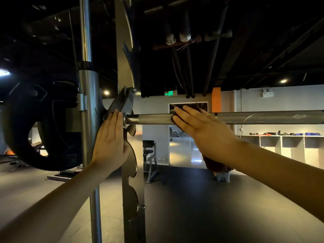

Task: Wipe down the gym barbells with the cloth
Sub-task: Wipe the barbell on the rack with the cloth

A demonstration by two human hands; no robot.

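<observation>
This is a gym. A barbell (245, 117) sits on a notched steel rack upright (129, 195), with a black weight plate (57, 123) at its left end. Beyond are dark rubber flooring (192, 199), a padded exercise machine (148, 146) and wall cubbies (287, 142) topped with small gear.

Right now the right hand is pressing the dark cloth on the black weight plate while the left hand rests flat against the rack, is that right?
Not quite. The head view shows the right hand pressing the dark cloth on the barbell bar, not the weight plate. The left hand does rest flat against the rack.
</observation>
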